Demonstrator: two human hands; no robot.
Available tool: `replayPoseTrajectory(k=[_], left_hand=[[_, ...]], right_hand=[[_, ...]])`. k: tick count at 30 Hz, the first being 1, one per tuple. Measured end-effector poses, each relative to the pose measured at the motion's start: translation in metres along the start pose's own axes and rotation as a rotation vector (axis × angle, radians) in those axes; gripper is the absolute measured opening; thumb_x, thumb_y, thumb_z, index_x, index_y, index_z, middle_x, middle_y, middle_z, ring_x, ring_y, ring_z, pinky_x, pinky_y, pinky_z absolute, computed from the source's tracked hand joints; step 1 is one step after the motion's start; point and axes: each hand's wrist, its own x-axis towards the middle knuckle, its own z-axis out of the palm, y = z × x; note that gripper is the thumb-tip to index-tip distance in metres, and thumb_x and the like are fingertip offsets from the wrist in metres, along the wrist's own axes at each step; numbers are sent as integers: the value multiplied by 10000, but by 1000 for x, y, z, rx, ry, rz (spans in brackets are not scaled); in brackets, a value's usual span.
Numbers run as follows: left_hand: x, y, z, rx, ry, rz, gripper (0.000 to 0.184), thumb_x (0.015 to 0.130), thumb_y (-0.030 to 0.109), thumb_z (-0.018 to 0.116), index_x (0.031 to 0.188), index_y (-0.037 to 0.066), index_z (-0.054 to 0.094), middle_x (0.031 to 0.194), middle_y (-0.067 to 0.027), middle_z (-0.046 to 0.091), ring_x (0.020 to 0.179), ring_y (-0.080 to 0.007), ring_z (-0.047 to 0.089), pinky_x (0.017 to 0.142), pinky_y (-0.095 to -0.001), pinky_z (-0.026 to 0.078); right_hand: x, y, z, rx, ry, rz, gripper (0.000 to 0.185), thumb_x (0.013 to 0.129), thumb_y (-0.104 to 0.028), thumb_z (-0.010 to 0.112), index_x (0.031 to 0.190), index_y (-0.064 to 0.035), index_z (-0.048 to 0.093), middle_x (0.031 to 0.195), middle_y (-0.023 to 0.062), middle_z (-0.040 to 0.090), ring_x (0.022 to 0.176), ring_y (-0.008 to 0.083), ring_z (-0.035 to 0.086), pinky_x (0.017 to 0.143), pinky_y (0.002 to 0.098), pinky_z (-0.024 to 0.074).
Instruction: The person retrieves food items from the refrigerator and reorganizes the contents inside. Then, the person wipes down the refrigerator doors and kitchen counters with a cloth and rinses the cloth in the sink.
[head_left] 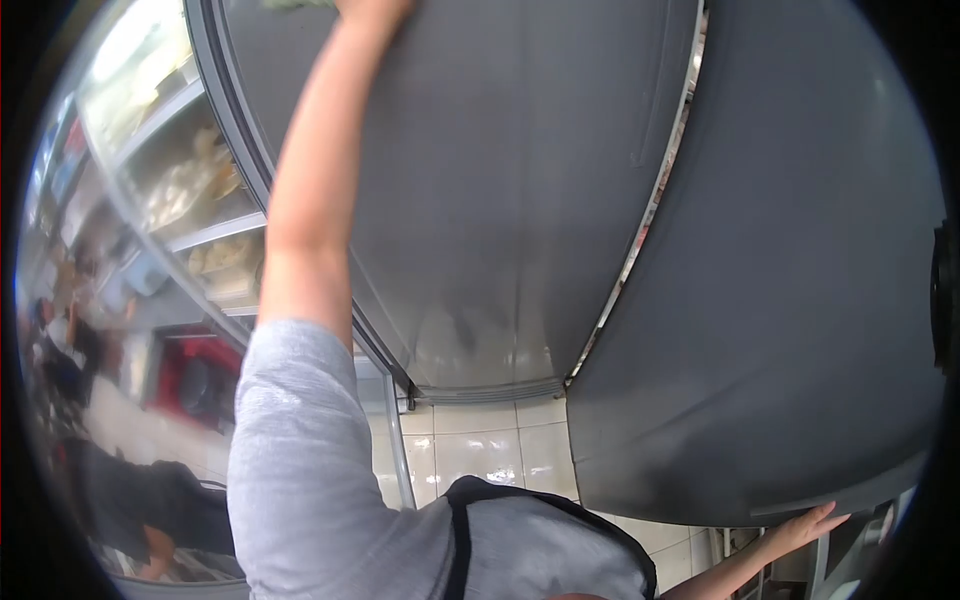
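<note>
My left arm reaches up over a grey metal panel [450, 190], apparently the side or door of a fridge. Only the base of my left hand [375, 7] shows at the top edge. Its fingers are cut off, so their pose is hidden. A pale green bit of something [298, 3], perhaps cloth, peeks in just left of that hand; whether I hold it cannot be seen. At lower right, my right hand [808, 524] rests by the bottom edge of a second dark grey panel [760, 290], fingers stretched out and apart, with no object visible in them.
On the left, a glass door [150, 235] with a metal frame stands before shelves of bagged and boxed food [190, 185]. Beyond it are a red crate [200, 375] and other people [150, 500]. White floor tiles [475, 450] show below, metal racking [780, 575] at lower right.
</note>
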Motion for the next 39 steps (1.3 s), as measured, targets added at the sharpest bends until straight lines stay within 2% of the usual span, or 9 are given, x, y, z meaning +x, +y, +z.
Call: replayPoseTrajectory(k=[10, 13, 14, 16, 20, 21, 26, 31, 39], left_hand=[[-268, 110, -44, -710, -388, 1103, 334, 811, 283, 443, 1124, 201, 524, 1209, -12, 469, 1122, -175, 449, 990, -440, 302], [-94, 135, -24, -1048, 108, 421, 315, 816, 264, 438, 1079, 127, 546, 893, -90, 616, 640, -223, 600, 484, -352, 470], [-29, 125, -65, -697, -394, 399, 313, 805, 238, 453, 1049, 66, 550, 806, -102, 611, 684, -260, 582, 608, -363, 469], [36, 140, -72, -975, -74, 110, 463, 835, 208, 358, 1224, -40, 386, 1272, -208, 383, 1184, -367, 329, 980, -476, 257], [6, 210, -57, -779, 86, 117, 592, 859, 367, 360, 1276, -49, 302, 1295, -255, 331, 1234, -378, 261, 1028, -456, 173], [-33, 213, -80, -729, 85, 231, 370, 784, 227, 474, 1083, 14, 519, 931, -114, 588, 872, -249, 555, 762, -394, 421], [-214, 233, -102, -944, -86, 339, 536, 749, 186, 490, 1219, -46, 377, 1191, -193, 445, 1082, -346, 438, 907, -470, 337], [-374, 186, -114, -1107, -759, 1436, 476, 792, 220, 450, 1248, 88, 414, 1168, -114, 492, 1127, -243, 422, 984, -412, 291], [-129, 87, -56, -620, -358, 361, 486, 723, 465, 541, 1123, 189, 525, 1158, -88, 504, 1104, -250, 442, 871, -401, 379]], right_hand=[[-3, -18, 2, 79, -177, -174, 609, 904, -305, 446, 1327, 33, 169, 1312, 172, 298, 1187, 242, 333, 989, 320, 239], [-1, -14, 1, 116, -187, -192, 617, 897, -308, 460, 1324, 37, 180, 1321, 160, 291, 1198, 237, 315, 995, 320, 221], [-1, -14, -1, 109, -178, -192, 617, 897, -308, 460, 1324, 37, 180, 1321, 160, 291, 1198, 237, 315, 995, 320, 221], [0, -12, -1, 102, -195, -212, 632, 888, -323, 473, 1322, 37, 187, 1326, 155, 286, 1202, 235, 309, 999, 326, 213], [-4, -14, 2, 128, -129, -142, 762, 817, -446, 546, 1309, 26, 206, 1297, 147, 298, 1171, 236, 326, 977, 336, 237], [-3, -14, 3, 125, -121, -142, 762, 817, -446, 546, 1309, 26, 206, 1297, 147, 298, 1171, 236, 326, 977, 336, 237], [-4, -19, 5, 192, -152, -133, 769, 801, -456, 564, 1301, 17, 222, 1264, 134, 329, 1149, 227, 347, 967, 331, 253], [-8, -20, 1, 172, -174, -139, 773, 792, -472, 569, 1292, 14, 236, 1248, 127, 340, 1144, 224, 349, 962, 333, 258], [-9, -17, 0, 146, -180, -193, 624, 888, -297, 480, 1319, 45, 185, 1314, 168, 289, 1188, 235, 326, 988, 332, 243]])
